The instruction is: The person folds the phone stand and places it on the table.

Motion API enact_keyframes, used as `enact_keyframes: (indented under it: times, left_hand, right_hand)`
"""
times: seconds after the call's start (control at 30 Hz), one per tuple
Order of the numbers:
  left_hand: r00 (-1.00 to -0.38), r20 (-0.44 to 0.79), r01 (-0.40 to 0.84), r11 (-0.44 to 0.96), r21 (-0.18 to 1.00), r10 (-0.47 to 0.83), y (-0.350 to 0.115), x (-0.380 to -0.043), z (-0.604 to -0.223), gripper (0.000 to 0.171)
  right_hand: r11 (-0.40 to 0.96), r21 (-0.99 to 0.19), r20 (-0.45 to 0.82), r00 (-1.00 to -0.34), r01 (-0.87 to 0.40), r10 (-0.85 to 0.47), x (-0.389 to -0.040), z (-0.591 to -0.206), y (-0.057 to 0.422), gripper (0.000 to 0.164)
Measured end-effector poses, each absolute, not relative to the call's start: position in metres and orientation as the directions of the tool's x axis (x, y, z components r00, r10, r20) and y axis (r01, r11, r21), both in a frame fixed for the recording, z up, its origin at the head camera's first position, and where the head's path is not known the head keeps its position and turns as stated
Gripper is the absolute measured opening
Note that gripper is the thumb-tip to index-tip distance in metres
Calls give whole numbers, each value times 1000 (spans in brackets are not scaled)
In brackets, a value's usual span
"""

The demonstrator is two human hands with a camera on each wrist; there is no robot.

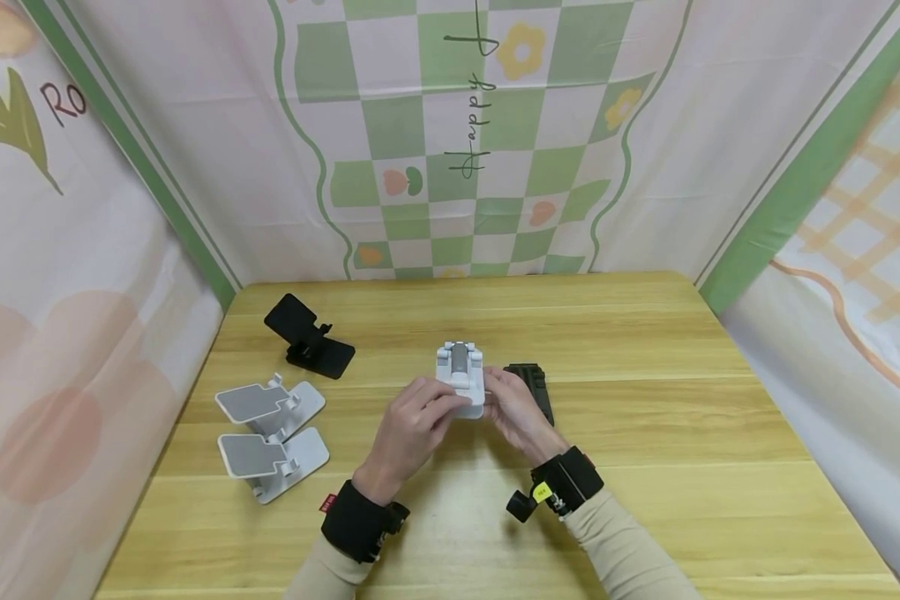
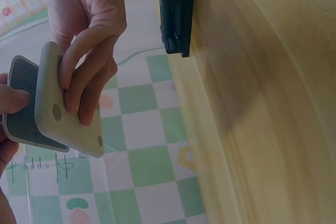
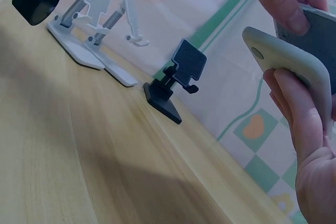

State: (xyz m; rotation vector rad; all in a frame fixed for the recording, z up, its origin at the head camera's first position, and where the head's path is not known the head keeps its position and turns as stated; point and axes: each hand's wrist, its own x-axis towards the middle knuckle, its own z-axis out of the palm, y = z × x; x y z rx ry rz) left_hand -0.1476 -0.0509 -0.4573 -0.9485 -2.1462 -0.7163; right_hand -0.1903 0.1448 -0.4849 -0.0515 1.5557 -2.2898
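Observation:
A white folding phone stand (image 1: 461, 400) is held up over the middle of the table, its grey-padded plate partly folded against its base. My left hand (image 1: 411, 425) pinches the plate, with the thumb on the grey pad (image 3: 315, 40). Around the base is my right hand (image 1: 519, 414), its fingers (image 2: 86, 80) lying along the underside. The gap between plate and base shows in the left wrist view. Just beyond the right hand lies a folded black phone stand (image 1: 537, 385), partly hidden by that hand in the head view.
Two unfolded white phone stands (image 1: 311, 450) stand at the left of the wooden table (image 1: 645, 517). Behind them is an unfolded black phone stand (image 1: 322, 357). Patterned cloth (image 1: 390, 125) hangs along the table's back and sides.

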Motion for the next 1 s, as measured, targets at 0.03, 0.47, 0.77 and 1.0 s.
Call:
enact_keyframes:
  times: [0.03, 0.47, 0.77, 1.0]
  left_hand:
    - [-507, 756, 785, 584, 208, 413, -51, -148, -458, 25]
    - [-507, 757, 783, 588, 204, 413, -51, -148, -463, 25]
    - [-575, 725, 785, 507, 357, 380, -60, -155, -465, 38]
    - [-626, 717, 757, 463, 462, 307, -65, -159, -473, 53]
  right_hand:
    - [-321, -904, -176, -931, 281, -320, -190, -485, 145, 52]
    - [-313, -909, -174, -933, 275, -314, -190, -487, 144, 48]
    - [-286, -924, -150, -929, 254, -339, -190, -487, 146, 47]
    - [-273, -924, -165, -924, 267, -345, -189, -489, 147, 47]
